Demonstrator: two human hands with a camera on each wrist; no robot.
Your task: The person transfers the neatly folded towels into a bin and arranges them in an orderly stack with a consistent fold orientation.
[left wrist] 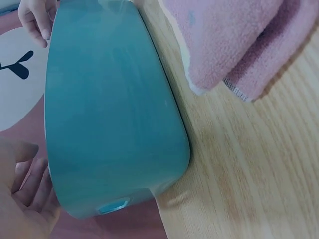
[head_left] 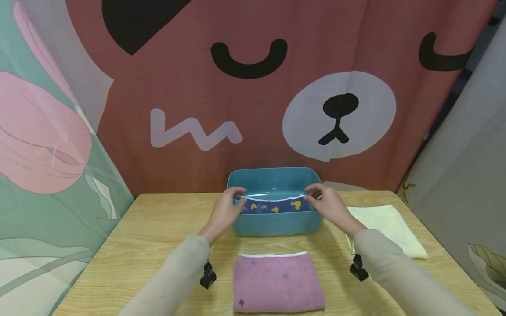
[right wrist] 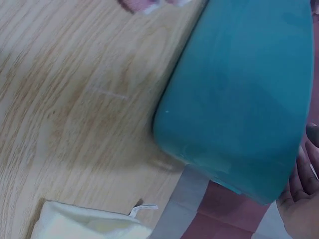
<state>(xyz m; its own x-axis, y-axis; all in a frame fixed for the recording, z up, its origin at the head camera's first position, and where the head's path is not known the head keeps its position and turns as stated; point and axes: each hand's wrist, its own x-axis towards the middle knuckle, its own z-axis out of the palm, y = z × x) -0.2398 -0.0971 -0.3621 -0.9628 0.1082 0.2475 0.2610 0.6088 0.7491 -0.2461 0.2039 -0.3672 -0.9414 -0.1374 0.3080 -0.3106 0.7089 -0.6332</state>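
Note:
Inside a teal plastic basin lies a folded navy cloth with yellow figures and a white edge; the front wall hides its lower part. At the cloth's left end is my left hand, its thumb apart from its bent fingers over the rim. My right hand is at the other end in much the same pose. Both wrist views show a gap between thumb and fingers, with no cloth visible there. A folded pink towel with small stars lies on the table in front of the basin.
To the right, partly behind the right forearm, a pale yellow folded cloth rests on the wooden table. A curtain with a bear's face hangs directly behind the basin. Small black devices are strapped at both wrists.

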